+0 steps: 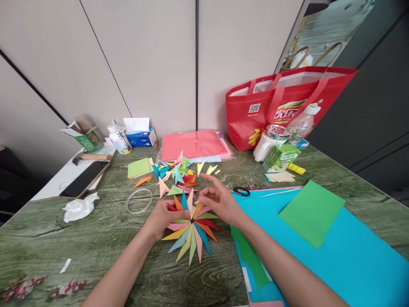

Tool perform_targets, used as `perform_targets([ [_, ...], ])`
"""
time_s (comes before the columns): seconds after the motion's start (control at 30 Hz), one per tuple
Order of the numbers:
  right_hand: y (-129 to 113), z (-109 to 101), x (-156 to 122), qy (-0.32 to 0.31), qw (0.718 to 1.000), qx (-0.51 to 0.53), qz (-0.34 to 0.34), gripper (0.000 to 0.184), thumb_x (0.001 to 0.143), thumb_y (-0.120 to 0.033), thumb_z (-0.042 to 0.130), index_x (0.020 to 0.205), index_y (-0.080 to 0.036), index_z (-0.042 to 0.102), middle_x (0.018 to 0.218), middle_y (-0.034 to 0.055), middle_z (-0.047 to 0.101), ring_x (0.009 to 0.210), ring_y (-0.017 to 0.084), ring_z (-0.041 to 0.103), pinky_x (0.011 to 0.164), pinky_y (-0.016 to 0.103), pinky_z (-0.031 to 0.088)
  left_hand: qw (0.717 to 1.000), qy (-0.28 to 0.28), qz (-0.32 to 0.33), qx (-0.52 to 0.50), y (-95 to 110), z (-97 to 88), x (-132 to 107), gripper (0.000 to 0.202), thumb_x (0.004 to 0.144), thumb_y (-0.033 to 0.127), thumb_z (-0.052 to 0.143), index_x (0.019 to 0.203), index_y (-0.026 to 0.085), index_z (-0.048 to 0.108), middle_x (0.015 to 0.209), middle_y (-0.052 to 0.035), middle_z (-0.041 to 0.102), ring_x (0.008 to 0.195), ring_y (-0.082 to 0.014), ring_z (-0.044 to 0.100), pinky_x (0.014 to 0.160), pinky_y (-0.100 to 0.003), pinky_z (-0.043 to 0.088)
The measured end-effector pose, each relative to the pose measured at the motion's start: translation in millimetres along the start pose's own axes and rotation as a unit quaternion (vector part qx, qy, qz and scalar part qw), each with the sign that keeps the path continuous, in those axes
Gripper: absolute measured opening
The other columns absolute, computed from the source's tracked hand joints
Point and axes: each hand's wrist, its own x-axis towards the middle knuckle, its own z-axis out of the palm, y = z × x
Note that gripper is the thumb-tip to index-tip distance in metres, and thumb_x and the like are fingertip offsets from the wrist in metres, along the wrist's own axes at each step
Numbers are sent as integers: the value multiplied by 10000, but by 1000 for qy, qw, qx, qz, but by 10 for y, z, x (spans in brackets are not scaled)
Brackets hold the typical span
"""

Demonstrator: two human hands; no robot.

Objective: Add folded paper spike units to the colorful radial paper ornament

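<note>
A round paper star [195, 232] made of many folded, pointed pieces in several colours rests low over the wooden-patterned table. My left hand [162, 217] grips its upper left points, thumb on top near the centre. My right hand [222, 202] is at the star's upper right, thumb and fingers pinched on a small white strip [197, 202]; its index finger stretches out. Just behind the star lies a pile of loose folded paper pieces [179, 172]. A roll of clear tape [139, 201] lies left of my left hand.
Blue paper sheets [319, 256] with a green square [313, 213] cover the right side. Behind stand a red bag [249, 123], a white mug [266, 145] and a tissue box [140, 137]. At left lie a phone [84, 179], a hammer [92, 157] and a crumpled tissue [81, 207].
</note>
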Motion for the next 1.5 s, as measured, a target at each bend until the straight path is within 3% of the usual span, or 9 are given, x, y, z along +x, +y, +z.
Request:
perform_targets([
  [0.23, 37, 35, -15, -20, 1000, -23, -5, 674, 738, -146, 572, 1315, -245, 239, 751, -25, 551, 690, 114, 557, 667, 284, 472, 1000, 2, 3, 12, -4, -12, 7, 280, 488, 299, 783, 665, 112, 671, 652, -57, 682, 597, -171, 600, 615, -295, 466],
  [0.83, 77, 93, -35, -11, 999, -41, 34, 681, 739, -135, 553, 1328, -236, 227, 720, -32, 570, 670, 125, 567, 661, 297, 485, 1000, -7, 0, 1, 19, 5, -8, 211, 517, 232, 771, 666, 118, 674, 677, -53, 698, 597, -147, 596, 602, -262, 459],
  [1.5, 130, 111, -36, -8, 999, -41, 31, 689, 747, -119, 545, 1333, -263, 212, 743, -25, 553, 658, 116, 555, 631, 277, 485, 1000, -5, -2, 10, 24, 14, -5, 205, 504, 212, 775, 650, 108, 676, 639, -46, 690, 565, -126, 570, 574, -238, 440],
])
